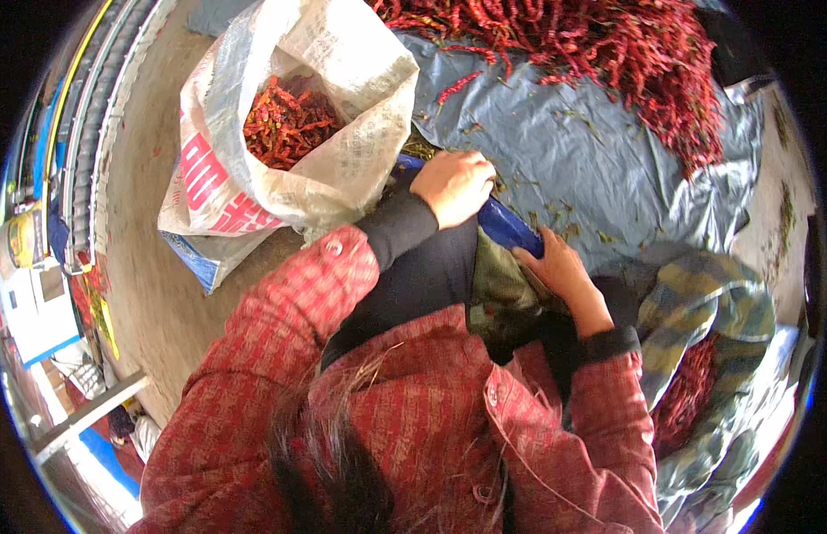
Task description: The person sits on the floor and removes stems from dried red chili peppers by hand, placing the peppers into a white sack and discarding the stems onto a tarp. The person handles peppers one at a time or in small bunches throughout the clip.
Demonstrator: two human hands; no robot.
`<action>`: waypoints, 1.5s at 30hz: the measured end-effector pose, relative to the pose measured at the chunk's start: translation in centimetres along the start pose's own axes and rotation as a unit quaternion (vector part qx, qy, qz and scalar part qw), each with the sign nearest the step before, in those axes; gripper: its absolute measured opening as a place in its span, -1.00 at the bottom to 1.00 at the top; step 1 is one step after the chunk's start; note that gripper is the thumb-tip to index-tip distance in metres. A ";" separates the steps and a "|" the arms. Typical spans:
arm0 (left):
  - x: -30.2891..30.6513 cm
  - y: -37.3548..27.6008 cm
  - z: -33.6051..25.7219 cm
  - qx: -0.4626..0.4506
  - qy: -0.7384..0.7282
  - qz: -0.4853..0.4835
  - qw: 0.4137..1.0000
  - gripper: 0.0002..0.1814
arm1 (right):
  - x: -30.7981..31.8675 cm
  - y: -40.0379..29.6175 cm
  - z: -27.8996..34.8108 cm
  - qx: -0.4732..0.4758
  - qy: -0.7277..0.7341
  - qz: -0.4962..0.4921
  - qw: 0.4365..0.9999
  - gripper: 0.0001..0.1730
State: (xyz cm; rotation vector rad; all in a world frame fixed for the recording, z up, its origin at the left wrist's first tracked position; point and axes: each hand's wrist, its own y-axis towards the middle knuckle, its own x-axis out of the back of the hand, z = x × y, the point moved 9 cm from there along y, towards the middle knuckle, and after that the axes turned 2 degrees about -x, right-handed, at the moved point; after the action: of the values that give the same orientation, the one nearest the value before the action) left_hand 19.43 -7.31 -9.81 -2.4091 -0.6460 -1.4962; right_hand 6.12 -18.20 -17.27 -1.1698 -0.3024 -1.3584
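Observation:
A blue plastic object (510, 228), seen only in part, lies across my lap. My left hand (453, 187) bends over its far part, fingers curled down and partly hidden. At its near right end, my right hand (560, 274) grips the edge between thumb and fingers. What the blue object holds cannot be seen. Just left of my left hand stands an open woven plastic sack (360, 157) with dried red chillies (290, 123) inside. Green stems and scraps (567, 231) lie beyond my hands.
Ahead, a large heap of long red chillies (607, 47) rests on a grey-blue tarp (627, 173). A striped cloth or sack (710, 287) with red chillies (687, 387) is at the right. Concrete floor (153, 267) and a metal bar (90, 417) show at the left.

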 end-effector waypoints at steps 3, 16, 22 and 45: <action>-1.9 1.5 -0.5 -0.013 0.015 0.032 0.999 -0.78 | 0.2 -3.4 0.4 -0.003 -0.035 -0.121 0.992 -0.36; -11.4 -6.5 -7.5 0.008 0.114 0.469 0.876 -0.46 | -1.4 -12.0 4.3 0.168 -0.037 -0.104 0.980 -0.70; -10.5 -0.8 -5.4 -0.021 -0.040 0.162 0.986 -0.75 | -0.4 -10.5 3.7 0.139 0.014 -0.120 0.983 -0.75; -12.7 -1.6 -2.8 -0.098 -0.085 0.515 0.848 -0.57 | 0.7 0.5 -0.9 0.175 0.214 0.087 0.957 -0.59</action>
State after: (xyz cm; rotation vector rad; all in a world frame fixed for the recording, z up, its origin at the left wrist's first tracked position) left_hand 11.58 -10.16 -19.89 -2.3423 0.7487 -0.8790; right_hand 6.39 -19.41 -17.39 -0.5741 -0.1158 -1.3009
